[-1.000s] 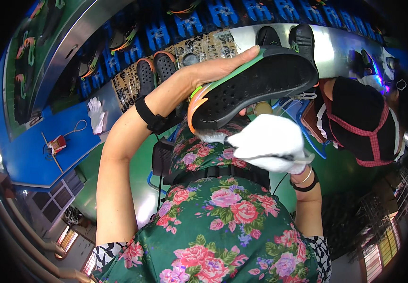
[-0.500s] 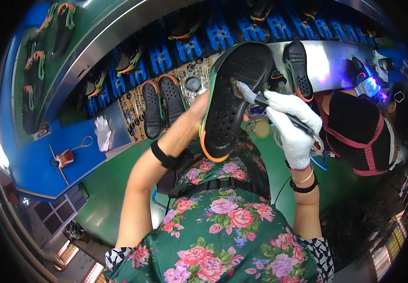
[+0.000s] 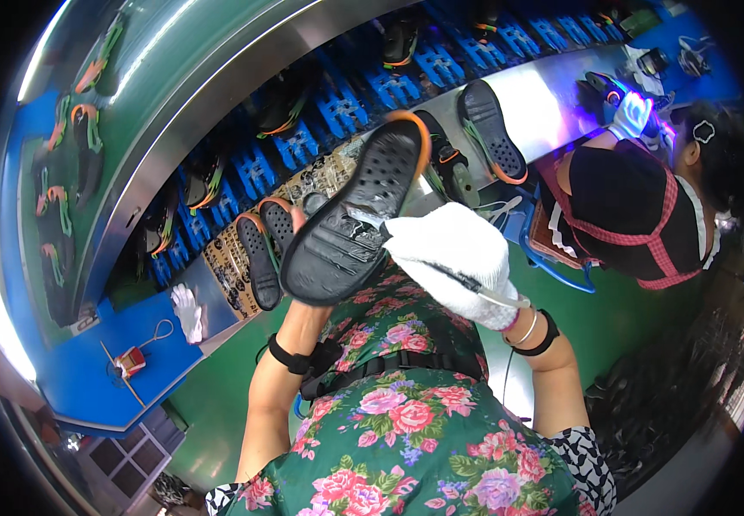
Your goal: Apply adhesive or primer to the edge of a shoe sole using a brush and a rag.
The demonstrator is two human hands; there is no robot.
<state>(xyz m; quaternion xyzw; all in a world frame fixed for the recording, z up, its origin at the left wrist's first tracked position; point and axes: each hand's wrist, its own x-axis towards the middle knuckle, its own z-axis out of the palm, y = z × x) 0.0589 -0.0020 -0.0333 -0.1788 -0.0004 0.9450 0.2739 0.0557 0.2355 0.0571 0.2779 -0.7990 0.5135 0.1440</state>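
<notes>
A black shoe sole (image 3: 324, 254) with an orange-edged end is held up in front of me, its underside facing me. That face has holes at the orange end and grooves that look wet at the other. My bare left hand (image 3: 307, 316) grips it from behind; most of its fingers are hidden. In a white glove, my right hand (image 3: 462, 254) is closed round a slim brush (image 3: 369, 217). The pale bristles touch the grooved middle of the sole, and the dark handle runs back under the fingers.
Soles (image 3: 257, 265) stand on patterned cardboard to the left, and another sole (image 3: 492, 129) lies on the metal ledge. Beyond runs a line of blue racks (image 3: 342, 107) with shoes. A co-worker (image 3: 630, 206) sits at the right. A loose glove (image 3: 189, 311) lies by the blue table (image 3: 54, 378).
The sole has been turned end for end: its orange end, which was toward me, now points away to the upper right. My right hand and brush have shifted left and nearer.
</notes>
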